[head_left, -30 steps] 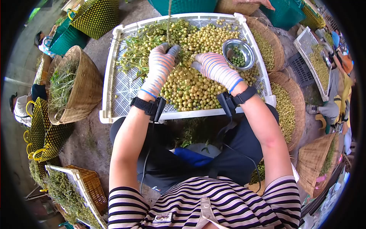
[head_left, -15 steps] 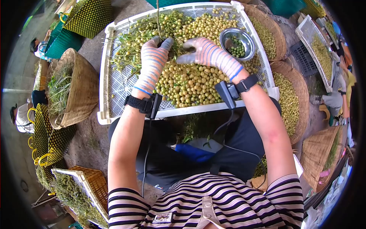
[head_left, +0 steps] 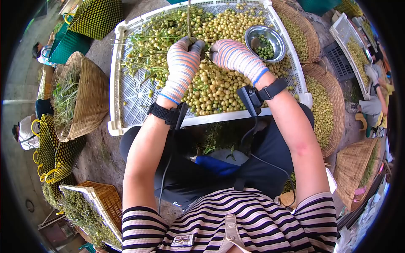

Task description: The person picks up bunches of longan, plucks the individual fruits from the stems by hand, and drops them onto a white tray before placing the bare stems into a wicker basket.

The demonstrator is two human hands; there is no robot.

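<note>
My left hand (head_left: 184, 63), in a striped glove, is closed around a thin stem (head_left: 189, 21) that sticks up past the fingers. Just to its right, my right hand (head_left: 234, 59), gloved the same way, has its fingertips pinched together; what they hold is hidden. Both hands are over a white plastic tray (head_left: 113, 84) heaped with round yellow-green fruits (head_left: 215, 90). Leafy fruit stems (head_left: 145, 50) lie at the tray's left. Beside my right hand, a metal bowl (head_left: 282, 49) with green fruits in it rests on the heap.
Wicker baskets (head_left: 337, 109) of fruit stand along the tray's right side. To the left are a wicker basket of greenery (head_left: 90, 97) and black-and-yellow woven bags (head_left: 99, 21). Another white tray (head_left: 337, 31) is at far right, near a person (head_left: 373, 105). Other people sit at far left.
My left hand has shifted right with the stem. My right hand, whose thumb and fingers were spread, has closed its fingertips close beside the left hand.
</note>
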